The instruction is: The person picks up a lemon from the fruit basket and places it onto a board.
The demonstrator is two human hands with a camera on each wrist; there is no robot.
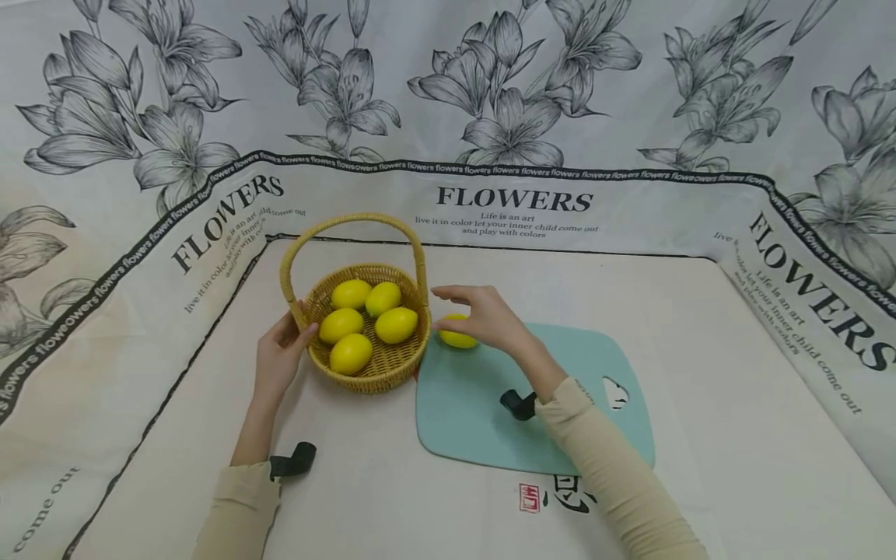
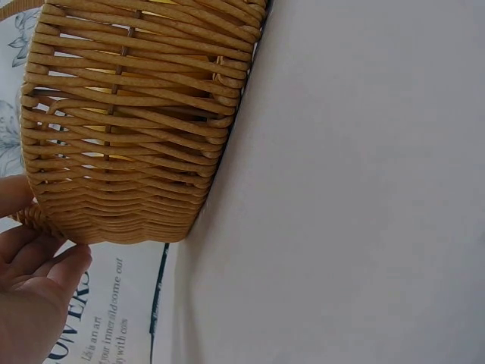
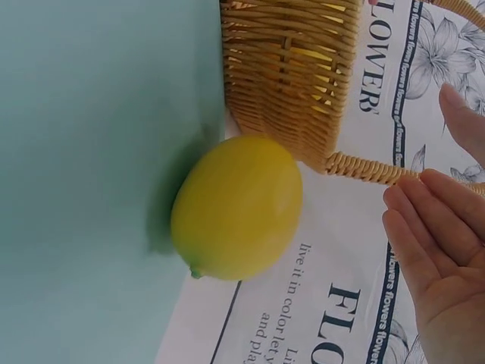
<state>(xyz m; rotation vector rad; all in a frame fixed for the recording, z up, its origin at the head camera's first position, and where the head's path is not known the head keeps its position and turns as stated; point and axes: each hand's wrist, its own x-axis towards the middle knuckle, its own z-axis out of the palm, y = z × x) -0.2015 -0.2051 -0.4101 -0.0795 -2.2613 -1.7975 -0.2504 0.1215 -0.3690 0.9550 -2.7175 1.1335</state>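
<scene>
A yellow wicker basket point(image 1: 381, 379) with a tall arched handle stands left of centre in the head view, with several lemons point(image 1: 351, 354) inside. My left hand point(image 1: 278, 359) grips its left side at the handle's base; the left wrist view shows thumb and fingers point(image 2: 72, 265) around that spot. One more lemon point(image 3: 239, 208) lies on the far left corner of a light blue cutting board point(image 1: 476, 420). Over this lemon, beside the basket's right side, is my right hand point(image 1: 490, 317), its thumb and fingers apart and holding nothing. It partly hides the lemon in the head view.
The cutting board has a cut-out hole point(image 1: 616, 393) at its right end and sits against the basket's right side. A white tablecloth point(image 1: 350, 482) printed with flowers and lettering lies underneath. Dark wrist mounts point(image 1: 294, 460) stick out from both sleeves.
</scene>
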